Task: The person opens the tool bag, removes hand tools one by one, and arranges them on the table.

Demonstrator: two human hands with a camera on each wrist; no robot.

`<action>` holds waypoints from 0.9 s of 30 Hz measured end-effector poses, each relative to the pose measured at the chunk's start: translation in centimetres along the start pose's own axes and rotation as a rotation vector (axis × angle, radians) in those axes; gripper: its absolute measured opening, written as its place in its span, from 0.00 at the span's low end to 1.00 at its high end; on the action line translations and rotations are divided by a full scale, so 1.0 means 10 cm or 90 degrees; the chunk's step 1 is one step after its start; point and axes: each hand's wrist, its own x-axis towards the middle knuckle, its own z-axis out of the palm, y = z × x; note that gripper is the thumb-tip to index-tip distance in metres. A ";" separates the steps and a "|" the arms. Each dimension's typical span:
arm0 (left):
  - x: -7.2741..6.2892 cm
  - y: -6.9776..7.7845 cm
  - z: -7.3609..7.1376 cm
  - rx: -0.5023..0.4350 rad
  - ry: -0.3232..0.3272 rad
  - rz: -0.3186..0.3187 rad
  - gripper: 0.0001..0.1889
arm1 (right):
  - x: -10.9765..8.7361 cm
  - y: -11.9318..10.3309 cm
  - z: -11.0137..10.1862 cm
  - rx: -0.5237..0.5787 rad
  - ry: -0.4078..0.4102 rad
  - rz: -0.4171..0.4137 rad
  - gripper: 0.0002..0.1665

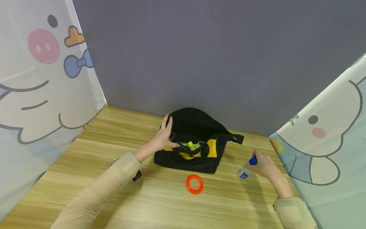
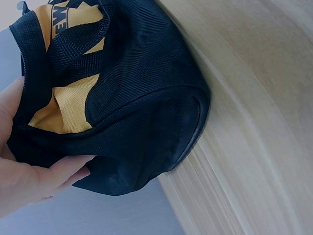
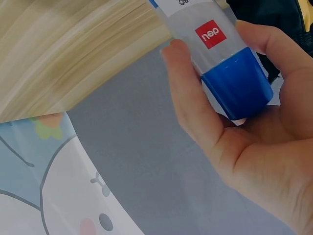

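A black and yellow tool bag (image 1: 186, 163) stands unzipped on the table, its mouth gaping toward me. My left hand (image 1: 161, 138) holds the left end of its rim, thumb at the zipper edge. In the left wrist view, that hand's fingers (image 2: 68, 169) lie against the bag's dark end panel. Inside the bag, a bright yellow item (image 1: 191, 146) and a pale green item are partly visible. Off to the bag's right, my right hand (image 1: 264, 163) grips a clear glue bottle (image 3: 211, 33) by its blue cap (image 3: 238, 84); the bottle is tilted, its base pointing down-left.
An orange-red roll of tape (image 1: 194, 184) lies flat on the wooden table (image 1: 160, 203) in front of the bag. Beside the left sleeve a small black object (image 1: 137, 176) is partly hidden. A grey wall (image 1: 200, 57) rises behind, with cartoon-printed curtains (image 1: 51, 105) at both sides.
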 end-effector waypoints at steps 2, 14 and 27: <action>0.00 0.00 0.00 0.001 0.001 0.001 0.65 | 0.00 -0.02 -0.02 0.000 -0.007 0.003 0.26; 0.00 0.00 0.00 -0.002 0.006 0.006 0.65 | -0.11 -0.21 -0.24 -0.050 0.022 0.006 0.36; -0.01 0.01 -0.01 -0.011 -0.001 0.000 0.65 | -0.08 -0.70 -0.49 -0.105 0.133 -0.070 0.32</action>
